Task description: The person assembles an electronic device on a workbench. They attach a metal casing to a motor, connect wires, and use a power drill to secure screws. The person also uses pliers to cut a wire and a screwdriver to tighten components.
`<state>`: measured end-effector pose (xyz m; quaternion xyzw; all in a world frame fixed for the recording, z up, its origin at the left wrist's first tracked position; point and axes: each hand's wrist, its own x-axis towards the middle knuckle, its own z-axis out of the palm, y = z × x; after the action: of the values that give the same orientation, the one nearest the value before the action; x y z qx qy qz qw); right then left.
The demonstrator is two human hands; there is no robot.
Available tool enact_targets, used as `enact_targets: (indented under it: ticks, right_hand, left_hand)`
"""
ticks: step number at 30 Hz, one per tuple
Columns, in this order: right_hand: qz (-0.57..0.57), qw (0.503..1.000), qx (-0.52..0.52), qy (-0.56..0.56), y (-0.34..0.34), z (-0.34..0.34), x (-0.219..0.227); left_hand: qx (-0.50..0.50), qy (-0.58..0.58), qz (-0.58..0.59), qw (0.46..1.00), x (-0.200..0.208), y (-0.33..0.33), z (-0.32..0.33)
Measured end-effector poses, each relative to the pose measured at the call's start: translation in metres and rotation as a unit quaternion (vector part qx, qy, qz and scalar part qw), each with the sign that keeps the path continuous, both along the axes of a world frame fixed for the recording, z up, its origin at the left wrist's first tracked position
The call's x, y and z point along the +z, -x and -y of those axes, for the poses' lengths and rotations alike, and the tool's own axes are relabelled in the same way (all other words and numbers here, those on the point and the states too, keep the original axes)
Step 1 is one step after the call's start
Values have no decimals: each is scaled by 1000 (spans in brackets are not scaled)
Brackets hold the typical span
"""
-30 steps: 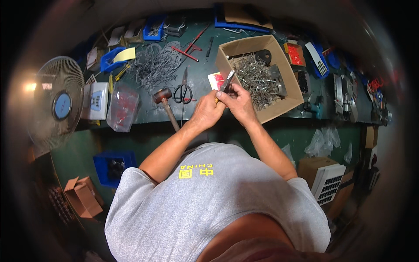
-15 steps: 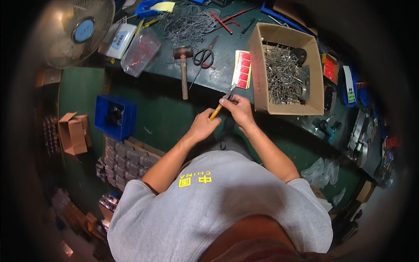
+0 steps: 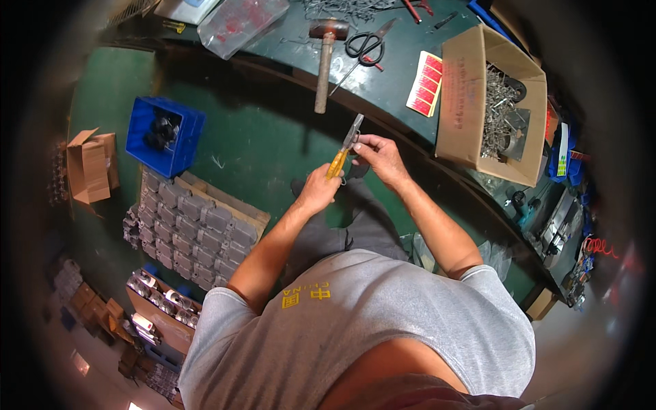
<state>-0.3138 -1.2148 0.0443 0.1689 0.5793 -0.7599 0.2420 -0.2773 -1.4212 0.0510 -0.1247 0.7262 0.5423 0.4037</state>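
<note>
Yellow-handled pliers (image 3: 336,166) are gripped in my left hand (image 3: 319,190), whose fingers wrap round the handles. Their metal jaws point up and slightly right, over the gap before the workbench edge. My right hand (image 3: 384,160) is beside the jaws, thumb and fingers pinched together; what they hold, if anything, is too small to make out. Past the pliers, on the green workbench (image 3: 393,85), lie a hammer (image 3: 324,75) with its handle jutting over the edge, black-handled scissors (image 3: 364,46) and a sheet of red labels (image 3: 426,83).
A cardboard box (image 3: 459,102) of thin metal parts stands on the bench at right. At left are a blue bin (image 3: 140,147) with black parts, an open carton (image 3: 87,171) and rows of grey parts (image 3: 201,222). A clear plastic bag (image 3: 239,26) lies on the bench's far left.
The view has swung, so the bench sits higher and further right. The pliers now stand more upright, with both handles showing. My right hand stays pinched near the jaws.
</note>
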Motion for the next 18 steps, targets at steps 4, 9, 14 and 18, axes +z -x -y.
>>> enact_targets:
  ticks: [4, 9, 14, 18]
  right_hand:
    - [-39, 987, 56, -144, 7, 38, 4]
    - [-49, 985, 44, -158, 4, 87, -7]
    - [-60, 986, 52, -146, 1, 117, -14]
    - [-55, 987, 50, -140, 2, 131, -14]
  left_hand:
    - [11, -23, 39, 999, 0, 2, 37]
    - [58, -53, 55, 995, -14, -12, 75]
    - [80, -83, 40, 993, -20, -23, 103]
    - [66, -82, 48, 993, -25, -24, 116]
